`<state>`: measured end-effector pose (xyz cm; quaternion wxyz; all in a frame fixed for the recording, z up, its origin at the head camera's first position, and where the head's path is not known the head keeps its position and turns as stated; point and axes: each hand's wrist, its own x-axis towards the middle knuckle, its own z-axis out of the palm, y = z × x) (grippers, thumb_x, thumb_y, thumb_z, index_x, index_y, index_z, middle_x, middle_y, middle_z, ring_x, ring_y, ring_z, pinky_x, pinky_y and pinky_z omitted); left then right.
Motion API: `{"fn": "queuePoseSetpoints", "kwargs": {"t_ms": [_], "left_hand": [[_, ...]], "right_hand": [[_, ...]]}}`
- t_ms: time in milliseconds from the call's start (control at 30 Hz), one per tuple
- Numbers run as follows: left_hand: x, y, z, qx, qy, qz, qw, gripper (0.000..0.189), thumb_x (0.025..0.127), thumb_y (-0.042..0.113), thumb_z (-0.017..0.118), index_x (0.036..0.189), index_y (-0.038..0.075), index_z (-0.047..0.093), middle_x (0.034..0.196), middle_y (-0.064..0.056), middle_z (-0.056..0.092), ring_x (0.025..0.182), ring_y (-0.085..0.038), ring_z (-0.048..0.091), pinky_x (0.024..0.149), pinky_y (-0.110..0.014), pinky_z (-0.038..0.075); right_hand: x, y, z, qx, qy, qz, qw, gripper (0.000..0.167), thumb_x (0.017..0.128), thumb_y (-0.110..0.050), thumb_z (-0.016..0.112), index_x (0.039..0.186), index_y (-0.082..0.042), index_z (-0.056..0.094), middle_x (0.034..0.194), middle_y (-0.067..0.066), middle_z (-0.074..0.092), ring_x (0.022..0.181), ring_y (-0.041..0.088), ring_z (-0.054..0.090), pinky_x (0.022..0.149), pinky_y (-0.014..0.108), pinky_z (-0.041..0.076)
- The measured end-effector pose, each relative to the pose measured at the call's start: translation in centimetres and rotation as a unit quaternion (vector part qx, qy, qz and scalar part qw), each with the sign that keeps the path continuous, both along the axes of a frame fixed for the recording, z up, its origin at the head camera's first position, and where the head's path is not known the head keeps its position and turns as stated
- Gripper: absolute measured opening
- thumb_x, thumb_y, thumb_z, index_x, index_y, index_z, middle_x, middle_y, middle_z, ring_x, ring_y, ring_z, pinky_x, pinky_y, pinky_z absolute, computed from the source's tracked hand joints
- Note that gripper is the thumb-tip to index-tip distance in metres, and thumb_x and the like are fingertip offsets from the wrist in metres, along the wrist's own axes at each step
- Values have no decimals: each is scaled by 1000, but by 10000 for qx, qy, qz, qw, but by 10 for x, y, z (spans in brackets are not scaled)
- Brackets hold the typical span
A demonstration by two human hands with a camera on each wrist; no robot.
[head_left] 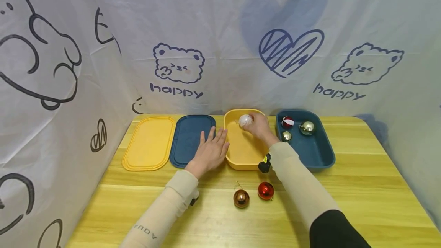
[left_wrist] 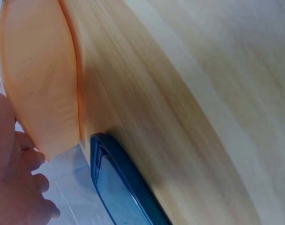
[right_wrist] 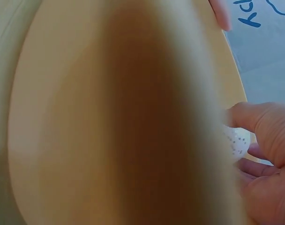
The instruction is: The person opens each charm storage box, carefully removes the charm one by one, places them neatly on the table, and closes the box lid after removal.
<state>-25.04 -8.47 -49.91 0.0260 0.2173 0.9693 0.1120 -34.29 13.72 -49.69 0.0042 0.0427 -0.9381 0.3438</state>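
In the head view my right hand (head_left: 257,126) grips a white Christmas ball (head_left: 245,120) at the far end of the yellow box (head_left: 245,166). The right wrist view shows the speckled white ball (right_wrist: 237,141) between thumb and fingers. My left hand (head_left: 211,150), fingers spread and straight, is at the left side of the yellow box, over the edge of the blue lid (head_left: 186,141). Whether its fingertips press the box wall is hard to tell. On the table before the box lie a brown ball (head_left: 241,198) and a red ball (head_left: 266,190).
Right of the yellow box stands a blue box (head_left: 318,156) holding a red-and-white ball (head_left: 287,122), a large gold ball (head_left: 307,128) and a small gold ornament (head_left: 286,136). A yellow lid (head_left: 149,143) lies at far left. A printed white cloth (head_left: 227,49) hangs behind the table.
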Motion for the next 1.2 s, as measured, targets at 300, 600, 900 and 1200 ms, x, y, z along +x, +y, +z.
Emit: {"fn": "queuePoseSetpoints", "kwargs": {"t_ms": [300,600,900,1200], "left_hand": [[0,3,0,-31,51,2,10000,61,117,42,26,170,12,22,175,-11,27,165,-36,10,130,-67,8],[2,5,-1,-61,57,-41,10000,60,117,41,25,170,12,22,175,-10,26,165,-37,11,129,-68,10],[0,6,0,-85,83,-58,9999,61,117,42,25,170,12,22,175,-10,26,165,-36,10,129,-68,8],[-2,5,-1,-231,141,-6,9996,61,117,43,24,170,13,23,175,-9,25,165,-38,14,129,-68,10]], "right_hand": [[4,-1,-5,-424,-92,-237,9988,49,93,-13,79,133,6,60,129,25,68,114,37,63,106,51,52],[9,-2,-13,-506,-18,-496,9975,45,97,-12,74,134,5,56,130,26,66,117,38,63,107,51,52],[12,-1,-7,-833,113,-661,9943,49,93,-17,77,133,5,58,129,26,68,114,39,67,102,49,55],[23,3,7,-1450,205,-376,9885,58,92,-20,77,141,3,56,128,24,66,114,37,69,99,47,56]]}}
